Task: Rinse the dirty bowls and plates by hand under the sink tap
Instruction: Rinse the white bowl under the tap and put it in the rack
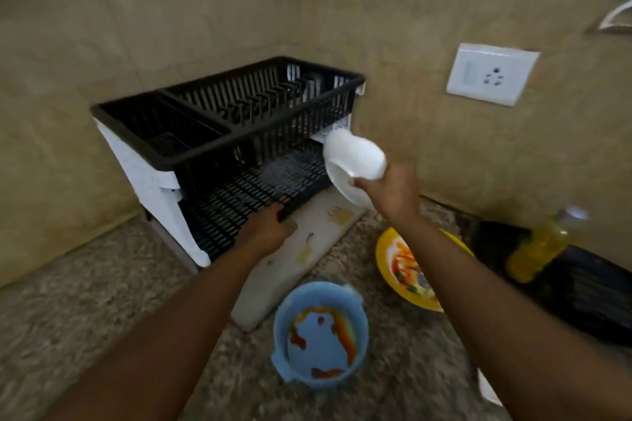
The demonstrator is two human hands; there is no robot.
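With the right hand (393, 191) pinching the rim of the white bowl (352, 166), tilted at the rack's (219, 133) right end, and the left hand (270, 227) gripping the lower shelf's front edge, I would steady the rack while sliding the bowl in, the blue bowl (319, 335) and yellow plate (407, 270) waiting dirty on the desk's near side.

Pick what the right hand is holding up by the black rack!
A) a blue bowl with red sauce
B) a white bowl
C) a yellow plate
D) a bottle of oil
B: the right hand grips a clean-looking white bowl by its rim, tilted on its side beside the dish rack.
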